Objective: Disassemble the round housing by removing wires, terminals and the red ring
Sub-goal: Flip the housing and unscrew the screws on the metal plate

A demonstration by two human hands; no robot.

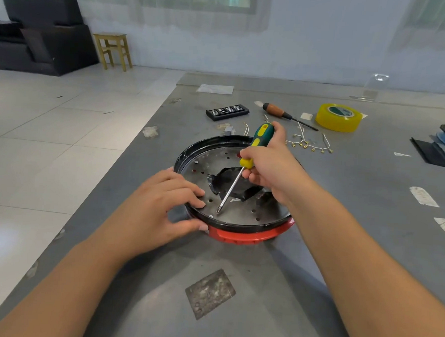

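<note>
My left hand [166,204]: I grip the near-left rim of the round housing [231,184]. My fingers curl over the black edge and my thumb presses the side, just by the red ring [249,235].
My right hand [270,165]: I hold the green and yellow screwdriver [253,154] with my fingers wrapped round its handle.
Screwdriver tip: it points down and toward my left hand, and sits on the metal plate near the front rim. I think it is in a small screw there, but that spot is too small to be sure.
Step now: I think I am taking out a screw so the red ring can come free.
Wires [310,144]: a string of wires with little gold ends lies on the table [342,226], past my right hand. So that part looks done.
Next move: push straight down, turn slowly, and keep the housing from spinning.
Edges: the table edge runs close beside my left arm, with the floor below.
Room: there is bare table near me and to my right. The tape roll [338,117] and the other screwdriver [283,113] lie well beyond my right hand.
</note>
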